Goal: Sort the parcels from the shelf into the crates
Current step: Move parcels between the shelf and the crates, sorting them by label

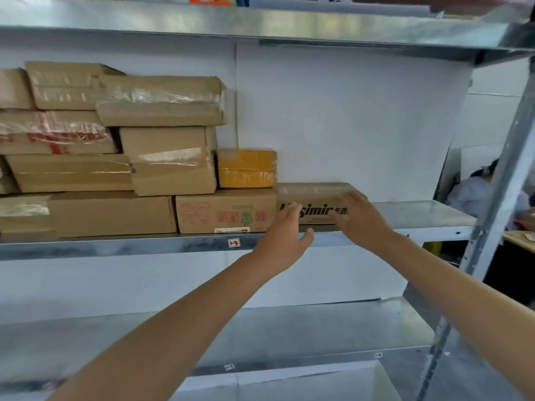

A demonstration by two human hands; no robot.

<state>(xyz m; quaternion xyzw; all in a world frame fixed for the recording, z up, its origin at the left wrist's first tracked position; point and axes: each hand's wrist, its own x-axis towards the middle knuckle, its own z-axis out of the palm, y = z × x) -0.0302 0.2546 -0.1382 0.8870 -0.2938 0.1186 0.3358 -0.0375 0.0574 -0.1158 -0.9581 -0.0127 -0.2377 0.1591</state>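
A low brown parcel with black lettering (314, 198) lies at the right end of the row on the metal shelf (419, 217). My right hand (360, 219) lies against its right end, fingers straight and reaching over its top corner. My left hand (285, 237) is open in front of its left end, fingers spread, at the parcel's front face. Left of it stand a printed carton (225, 211), a yellow parcel (246, 168) on top of that carton, and a stack of several taped brown parcels (162, 134).
The shelf right of the lettered parcel is bare metal up to the steel upright (503, 180). A lower shelf (318, 328) lies below my arms. A person (474, 189) sits behind the rack at the right. No crates are in view.
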